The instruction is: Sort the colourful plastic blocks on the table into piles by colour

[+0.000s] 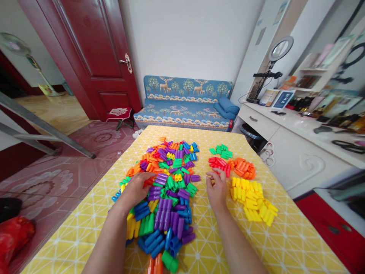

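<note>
A large mixed heap of plastic bullet-shaped building blocks (164,213) in purple, green, blue, orange, yellow and red covers the table's left half. My left hand (138,187) reaches into its left side, fingers curled down around a red block (148,182) there; the fingertips are partly hidden. On the right, my right hand (216,188) hovers beside the small pile of red blocks (219,164), its fingers loosely bent and apart with nothing visible between them. Sorted piles of yellow blocks (252,198), orange blocks (243,168) and green blocks (221,151) lie around it.
The table wears a yellow cloth (199,243) with white lines. Beyond its far edge stands a blue patterned sofa (185,108). A white dresser (285,140) is at the right, and a metal ladder-like frame (42,137) and a small stool (119,114) are at the left.
</note>
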The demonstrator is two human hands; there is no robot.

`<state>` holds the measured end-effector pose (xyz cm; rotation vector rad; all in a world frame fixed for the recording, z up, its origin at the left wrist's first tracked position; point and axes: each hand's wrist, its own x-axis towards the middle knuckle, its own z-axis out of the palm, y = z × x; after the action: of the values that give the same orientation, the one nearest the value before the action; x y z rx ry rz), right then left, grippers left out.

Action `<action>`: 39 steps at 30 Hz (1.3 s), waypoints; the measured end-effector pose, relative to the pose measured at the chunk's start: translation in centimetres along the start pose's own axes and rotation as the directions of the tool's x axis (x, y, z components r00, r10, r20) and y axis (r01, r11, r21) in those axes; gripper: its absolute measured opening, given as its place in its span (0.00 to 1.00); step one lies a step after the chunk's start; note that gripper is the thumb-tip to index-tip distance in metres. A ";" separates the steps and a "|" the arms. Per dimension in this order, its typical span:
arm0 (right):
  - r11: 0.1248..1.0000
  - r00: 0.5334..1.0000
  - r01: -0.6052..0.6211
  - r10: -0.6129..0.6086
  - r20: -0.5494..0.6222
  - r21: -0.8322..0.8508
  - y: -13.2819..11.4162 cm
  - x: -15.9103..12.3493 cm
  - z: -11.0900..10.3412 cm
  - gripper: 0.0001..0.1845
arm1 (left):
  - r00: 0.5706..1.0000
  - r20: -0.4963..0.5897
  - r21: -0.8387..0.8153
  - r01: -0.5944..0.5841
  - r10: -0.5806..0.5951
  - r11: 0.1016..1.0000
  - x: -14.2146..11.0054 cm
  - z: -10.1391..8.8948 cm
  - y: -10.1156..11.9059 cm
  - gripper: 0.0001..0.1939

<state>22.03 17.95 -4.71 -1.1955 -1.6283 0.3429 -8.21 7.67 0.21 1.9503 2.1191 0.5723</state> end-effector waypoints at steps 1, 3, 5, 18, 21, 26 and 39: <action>1.000 1.000 -0.001 0.001 0.002 0.001 0.0 0.0 0.0 0.10 | 1.000 0.001 -0.002 0.000 0.000 1.000 0.1 -0.1 -0.1 0.26; 1.000 1.000 -0.002 0.002 0.006 0.002 0.0 0.0 0.0 0.10 | 1.000 0.008 0.006 0.000 0.000 1.000 0.2 -0.3 0.0 0.25; 1.000 1.000 -0.003 0.003 0.009 0.001 -0.1 0.0 0.0 0.10 | 0.999 0.032 0.037 0.016 -0.017 0.999 0.3 -0.6 0.3 0.27; 0.999 1.000 0.002 -0.003 0.028 0.041 0.0 -0.1 0.2 0.10 | 0.997 0.068 0.110 0.041 -0.049 0.993 0.8 -0.6 1.5 0.27; 0.999 1.000 -0.008 0.007 0.031 0.041 0.0 -0.1 0.2 0.10 | 0.995 0.037 0.130 0.089 -0.095 0.987 0.8 -0.5 1.7 0.27; 0.999 0.999 -0.014 0.012 0.036 0.041 0.0 -0.1 0.1 0.10 | 0.989 0.009 0.205 0.142 -0.147 0.968 0.3 -0.6 2.2 0.26; 0.965 0.989 -0.027 -0.011 0.145 0.259 -4.6 -0.4 0.2 0.09 | 0.966 0.074 -0.925 0.158 -0.246 0.345 -0.3 -2.4 6.1 0.28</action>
<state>19.44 15.53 -1.77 -0.9957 -1.6438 0.6424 -3.58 7.38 4.83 0.9594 1.3985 1.4179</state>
